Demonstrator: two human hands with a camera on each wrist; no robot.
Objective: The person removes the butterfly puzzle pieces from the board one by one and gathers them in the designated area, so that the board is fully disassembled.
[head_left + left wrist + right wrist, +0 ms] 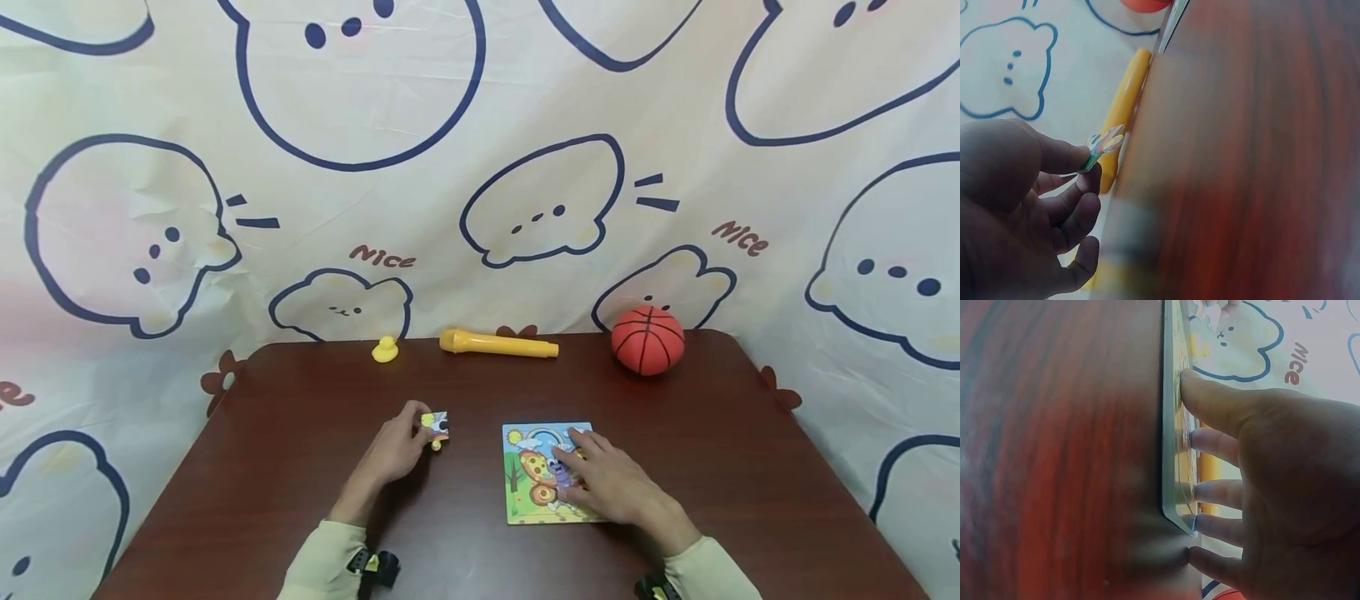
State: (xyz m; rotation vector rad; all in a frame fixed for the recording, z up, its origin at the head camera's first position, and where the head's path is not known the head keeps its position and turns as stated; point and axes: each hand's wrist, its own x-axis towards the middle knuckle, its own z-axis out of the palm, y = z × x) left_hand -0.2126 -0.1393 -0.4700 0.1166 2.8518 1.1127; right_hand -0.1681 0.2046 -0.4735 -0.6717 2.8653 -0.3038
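Best handling, we judge: pinch the puzzle piece (436, 426) lightly by its edges, keep the picture board (519, 504) flat. Our left hand (394, 448) grips the piece between thumb and curled fingers; our right hand (617, 482), fingers spread and extended, palm raised, rests fingertips on the board beneath them.

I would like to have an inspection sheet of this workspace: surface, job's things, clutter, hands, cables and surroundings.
Surface: dark brown table, wood-grained.
Job's things: puzzle piece, apart from the puzzle board; the board's picture is partly covered.
Clutter: yellow duck, yellow toy microphone and red ball, along the far edge.
Left hand: pinches the puzzle piece.
Right hand: fingers spread, touching the puzzle board.
Cables: nothing seen.
Surroundings: pale cloth with cartoon outlines behind the table.
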